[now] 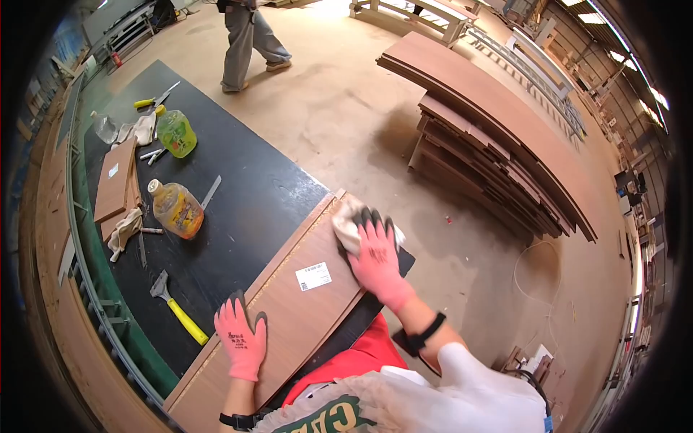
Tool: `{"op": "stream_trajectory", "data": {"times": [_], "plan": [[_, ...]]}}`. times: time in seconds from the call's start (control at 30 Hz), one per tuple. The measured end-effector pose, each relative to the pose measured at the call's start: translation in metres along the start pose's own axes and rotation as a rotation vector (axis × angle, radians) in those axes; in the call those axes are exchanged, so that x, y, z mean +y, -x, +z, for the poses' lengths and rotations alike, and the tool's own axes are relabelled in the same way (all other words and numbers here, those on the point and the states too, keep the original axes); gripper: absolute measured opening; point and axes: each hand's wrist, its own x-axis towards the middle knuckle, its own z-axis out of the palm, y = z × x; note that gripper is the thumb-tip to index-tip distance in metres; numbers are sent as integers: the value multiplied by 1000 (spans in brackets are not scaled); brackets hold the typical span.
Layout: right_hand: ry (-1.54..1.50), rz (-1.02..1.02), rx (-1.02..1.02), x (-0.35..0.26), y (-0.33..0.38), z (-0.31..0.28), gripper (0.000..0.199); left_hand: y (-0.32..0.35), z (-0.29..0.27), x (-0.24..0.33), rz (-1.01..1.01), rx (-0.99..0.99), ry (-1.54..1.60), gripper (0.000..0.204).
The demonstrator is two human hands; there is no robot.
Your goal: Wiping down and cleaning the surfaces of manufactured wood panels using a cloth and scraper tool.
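Tan floor [325, 115] spread beneath everything; on its right side stood a tall stack of brown boards [498, 137], the wide topmost sheets jutting past the uneven ones below. A black surface [249, 148] stretched from the person toward the upper left; beyond its far side another person [245, 47] in loose jeans was in mid-stride. A long brown board [299, 314] lay aslant across the near end of the surface, directly before the person and under both hands; a pale, rough line ran along its far long edge. Smaller brown panels [115, 198] lay overlapping near the surface's left edge.

The left hand [242, 343], in a pink glove with dark fingertips, rested open and palm down on the nearer part of the board; the right hand [380, 263], gloved alike, gripped a bunched white cloth [346, 227] and held it against the board's far end.

An amber bottle [177, 209] stood right of the panels; a yellow-green bottle [175, 133] stood farther off, and a clear bottle [105, 128] was near the far left; a scraper [186, 321] with a yellow handle lay just beside the board, near the left hand; a small white label [312, 276] sat on the board between the hands.
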Motion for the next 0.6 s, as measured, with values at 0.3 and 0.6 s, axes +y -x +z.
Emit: {"op": "stream_trajectory", "data": {"times": [0.3, 0.6], "plan": [[-119, 52, -220, 35, 37, -6, 66, -9, 2, 1, 45, 34, 97, 60], [-131, -232, -226, 22, 62, -9, 60, 0, 8, -5, 42, 83, 59, 61]]}}
